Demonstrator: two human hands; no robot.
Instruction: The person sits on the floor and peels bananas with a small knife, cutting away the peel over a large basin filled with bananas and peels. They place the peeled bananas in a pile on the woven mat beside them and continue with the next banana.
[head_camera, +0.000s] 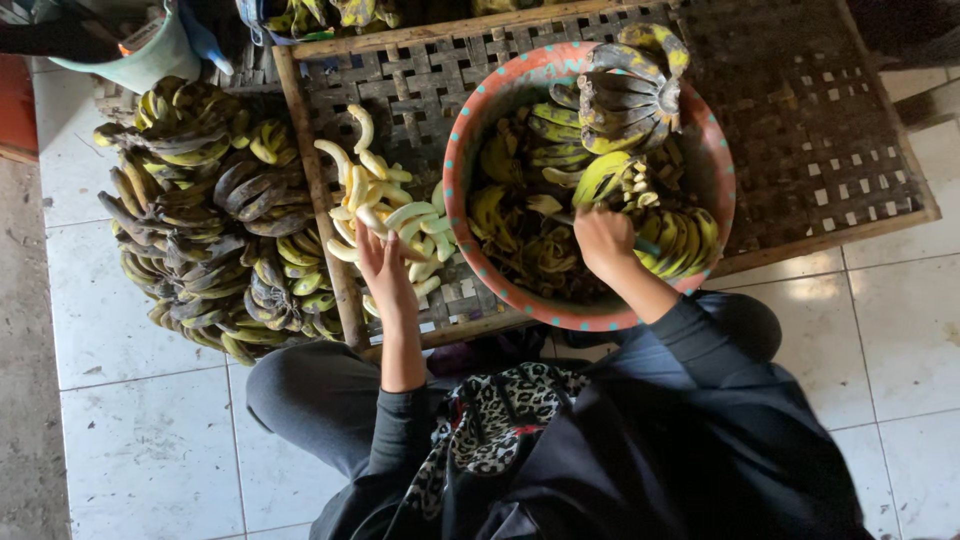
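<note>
My left hand (382, 262) reaches onto a pile of peeled pale bananas (385, 205) lying on a woven bamboo tray (800, 120); its fingers rest on one of them. My right hand (603, 240) is inside a large pink basin (470, 130), closed on a thin dark handle, apparently a knife (645, 247). The basin holds unpeeled yellow-green banana bunches (620, 95) and dark peels (530, 250).
A heap of dark, overripe banana bunches (210, 220) lies on the white tiled floor (900, 330) left of the tray. A pale green bucket (130, 50) stands at the top left. My knees and dark clothing fill the bottom.
</note>
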